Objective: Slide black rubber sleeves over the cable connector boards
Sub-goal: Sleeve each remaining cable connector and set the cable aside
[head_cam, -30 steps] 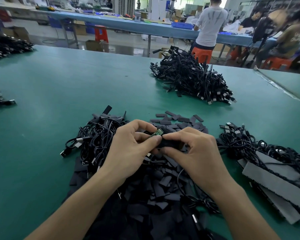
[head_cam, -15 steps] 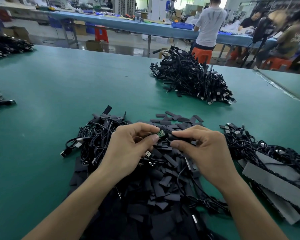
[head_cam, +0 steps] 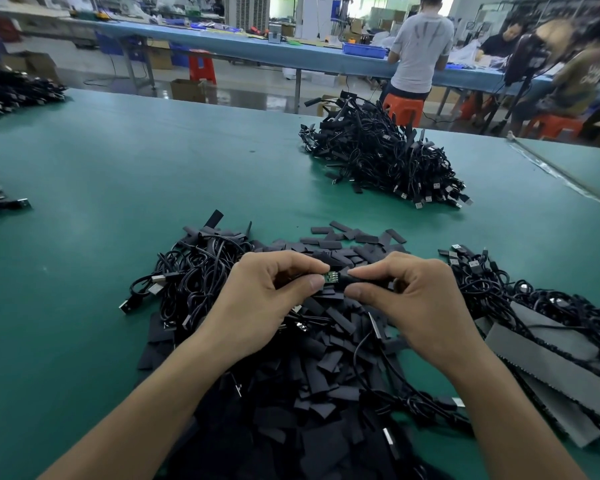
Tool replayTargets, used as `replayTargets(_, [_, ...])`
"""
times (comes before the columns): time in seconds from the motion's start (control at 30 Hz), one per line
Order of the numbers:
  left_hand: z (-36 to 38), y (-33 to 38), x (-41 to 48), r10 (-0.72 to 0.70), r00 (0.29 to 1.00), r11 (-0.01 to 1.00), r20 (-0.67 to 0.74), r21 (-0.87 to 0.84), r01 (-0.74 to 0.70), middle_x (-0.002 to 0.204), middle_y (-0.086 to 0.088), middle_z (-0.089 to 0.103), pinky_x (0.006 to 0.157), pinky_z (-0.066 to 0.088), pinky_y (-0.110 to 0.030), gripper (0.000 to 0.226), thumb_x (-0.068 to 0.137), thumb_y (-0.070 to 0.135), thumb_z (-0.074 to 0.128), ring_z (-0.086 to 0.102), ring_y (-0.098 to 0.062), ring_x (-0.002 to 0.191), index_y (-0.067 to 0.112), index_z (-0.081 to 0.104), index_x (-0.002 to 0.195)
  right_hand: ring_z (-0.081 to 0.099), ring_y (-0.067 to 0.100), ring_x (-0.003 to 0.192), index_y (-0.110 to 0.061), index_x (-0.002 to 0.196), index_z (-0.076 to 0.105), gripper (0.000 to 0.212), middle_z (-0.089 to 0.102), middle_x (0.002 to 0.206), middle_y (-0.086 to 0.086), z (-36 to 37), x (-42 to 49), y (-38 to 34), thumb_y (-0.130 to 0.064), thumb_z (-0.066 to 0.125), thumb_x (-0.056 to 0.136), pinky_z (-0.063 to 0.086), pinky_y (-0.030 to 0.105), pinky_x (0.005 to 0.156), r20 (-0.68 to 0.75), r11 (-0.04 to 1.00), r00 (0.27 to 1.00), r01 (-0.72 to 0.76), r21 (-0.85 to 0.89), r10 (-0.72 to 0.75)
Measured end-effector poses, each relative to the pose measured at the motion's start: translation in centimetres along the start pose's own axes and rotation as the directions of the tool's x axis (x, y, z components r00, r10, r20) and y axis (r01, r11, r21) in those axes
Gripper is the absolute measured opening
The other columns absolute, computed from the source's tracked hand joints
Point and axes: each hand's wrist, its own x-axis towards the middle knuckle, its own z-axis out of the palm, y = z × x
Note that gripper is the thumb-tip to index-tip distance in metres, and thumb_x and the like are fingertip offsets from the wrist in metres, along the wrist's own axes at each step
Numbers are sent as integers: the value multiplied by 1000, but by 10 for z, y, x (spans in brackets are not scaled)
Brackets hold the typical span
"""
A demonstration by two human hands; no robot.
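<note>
1. On my feed, the left hand pinches a small green connector board between thumb and forefinger, holding it up over the heap nearest the camera.
2. The right hand pinches a black rubber sleeve with the thumb below and the forefinger on top. Its other fingers are curled behind.
3. The sleeve's near end meets the right edge of the board. Most of the green face shows bare, and I cannot tell whether any of it sits inside the sleeve.
4. Beneath both hands lies a pile of loose sleeves, spread over the green table towards me.
5. A left cable bundle with metal plugs lies against that pile, beside the left wrist.
6. A right cable bundle lies near the right hand and partly covers some grey foam strips.
7. A far cable heap sits well apart, towards the table's far edge.
</note>
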Motion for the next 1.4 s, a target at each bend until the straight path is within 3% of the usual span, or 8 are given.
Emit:
replayTargets(0.27, [0,2,0,-4,999,997,38,79,1,81,12,75,71,48,-12,21,88,16,75,67,-2,74,37,77,90,68,-2,82,-30,101,77,36,74,86,-17,-5,0,0,-34,86,66,52,13,73,36,998,999,-29,-54,31])
replayTargets(0.37, [-1,3,0,-5,999,996,36,88,2,81,11,76,72,50,-14,20,88,16,75,69,-7,76,35,77,88,68,1,70,-30,93,78,31,74,78,-18,-5,0,1,-39,83,64,48,11,63,54,999,998,-35,-10,35])
replayTargets(0.7, [0,5,-2,-32,998,994,63,110,24,83,11,76,74,51,-14,14,87,17,76,71,-5,79,31,78,92,65,-2,61,-23,85,80,26,73,71,-15,-7,0,1,-36,83,63,45,8,58,110,999,993,-38,21,36])
replayTargets(0.83, [1,6,-3,-37,994,995,99,96,28,84,8,77,74,51,-12,17,85,14,77,72,-6,80,26,77,95,70,6,66,-31,88,78,29,74,75,-14,-6,-1,-1,-43,80,62,54,21,63,167,998,985,-46,30,41])
replayTargets(0.97, [0,8,-4,-82,992,996,92,30,79,77,7,76,67,50,-12,26,79,18,83,71,-4,70,32,69,96,70,7,78,-32,91,78,25,74,84,-14,-2,-1,0,-30,86,68,56,27,73,143,1000,990,-1,6,0])
replayTargets(1.1, [-2,6,-4,-80,993,996,82,34,78,76,8,76,62,48,-10,30,71,26,89,68,-1,63,34,68,92,69,6,79,-25,91,80,24,73,82,-15,-2,0,1,-22,86,69,53,20,71,94,999,994,54,-1,-53])
replayTargets(1.27, [-4,4,-3,-52,999,994,5,94,51,78,8,76,67,57,-26,27,71,57,73,72,-11,70,37,72,88,68,6,72,-23,88,80,22,73,77,-10,-5,0,1,-20,86,67,51,18,66,14,998,998,56,-23,-56])
replayTargets(1.4, [-4,3,-2,-74,997,995,23,74,72,79,3,77,77,60,-37,13,79,44,73,73,-20,75,35,75,88,68,6,74,-22,89,79,23,73,79,-9,-4,-1,-1,-22,86,67,54,19,68,22,997,998,67,-39,-66])
